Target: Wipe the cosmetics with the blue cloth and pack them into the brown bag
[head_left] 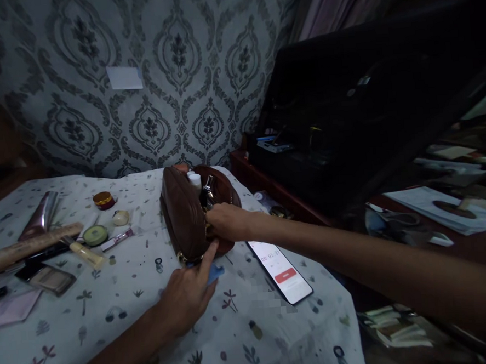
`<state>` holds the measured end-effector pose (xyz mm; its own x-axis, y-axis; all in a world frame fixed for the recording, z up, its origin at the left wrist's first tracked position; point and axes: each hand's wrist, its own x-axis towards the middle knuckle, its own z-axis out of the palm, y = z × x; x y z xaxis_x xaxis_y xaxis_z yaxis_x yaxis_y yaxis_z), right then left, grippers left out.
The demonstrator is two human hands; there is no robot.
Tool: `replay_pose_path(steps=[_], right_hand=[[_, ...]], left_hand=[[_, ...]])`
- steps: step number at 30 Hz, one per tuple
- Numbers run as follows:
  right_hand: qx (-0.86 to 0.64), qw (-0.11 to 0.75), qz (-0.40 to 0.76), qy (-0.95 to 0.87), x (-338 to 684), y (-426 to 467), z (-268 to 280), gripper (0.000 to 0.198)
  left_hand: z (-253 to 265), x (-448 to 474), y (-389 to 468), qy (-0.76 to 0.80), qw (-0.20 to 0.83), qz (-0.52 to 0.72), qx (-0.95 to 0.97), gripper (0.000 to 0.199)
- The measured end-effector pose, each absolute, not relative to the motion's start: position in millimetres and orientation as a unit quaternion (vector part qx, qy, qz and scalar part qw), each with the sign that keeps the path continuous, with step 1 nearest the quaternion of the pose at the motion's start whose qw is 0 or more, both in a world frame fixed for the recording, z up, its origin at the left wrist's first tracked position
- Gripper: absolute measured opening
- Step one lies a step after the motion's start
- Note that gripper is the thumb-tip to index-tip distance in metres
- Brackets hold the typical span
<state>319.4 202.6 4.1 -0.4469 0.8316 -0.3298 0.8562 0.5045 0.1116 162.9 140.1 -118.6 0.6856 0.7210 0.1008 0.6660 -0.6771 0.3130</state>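
Note:
A brown makeup bag (182, 213) stands unzipped on the patterned cloth, its lid flap leaning to the right. White-capped bottles (194, 180) and a dark bottle with a shiny cap (209, 187) poke out of its opening. My right hand (226, 222) reaches in from the right, its fingers closed on the bag's zipped edge at the near end of the opening. Below it, my left hand (187, 296) grips the bag's near end, index finger along the edge; its other fingertips are partly hidden. Something blue (216, 273) shows beside the left hand, under the bag.
Right of the bag lies a phone (282, 273) with a running timer. Cosmetics spread to the left: a compact (47, 277), a green round pot (95, 235), a yellow tube (86, 254), a gold-lidded jar (103, 200). A large black screen (346, 115) stands at right.

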Motion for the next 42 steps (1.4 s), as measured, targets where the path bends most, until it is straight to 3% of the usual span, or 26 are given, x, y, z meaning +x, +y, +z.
replay_pose_path(steps=[5,14,26,35,42], right_hand=[[0.423,0.241,0.112,0.866,337.7,181.3,34.0,0.019],[0.384,0.177,0.11,0.899,369.7,181.7,11.3,0.024],[0.385,0.171,0.121,0.899,353.3,186.1,-3.1,0.021],[0.435,0.166,0.057,0.883,350.5,201.8,-20.0,0.032],[0.429,0.134,0.033,0.892,347.2,201.2,-25.1,0.022]], left_hand=[[-121.1,162.5,141.6,0.368,0.139,0.108,0.913,0.069],[-133.1,161.3,142.7,0.337,0.168,0.167,0.911,0.08],[-107.3,156.9,141.8,0.364,0.17,0.09,0.911,0.076],[-85.7,118.1,134.3,0.383,0.137,0.081,0.91,0.059],[-97.9,52.3,129.8,0.449,0.119,0.153,0.872,0.03]])
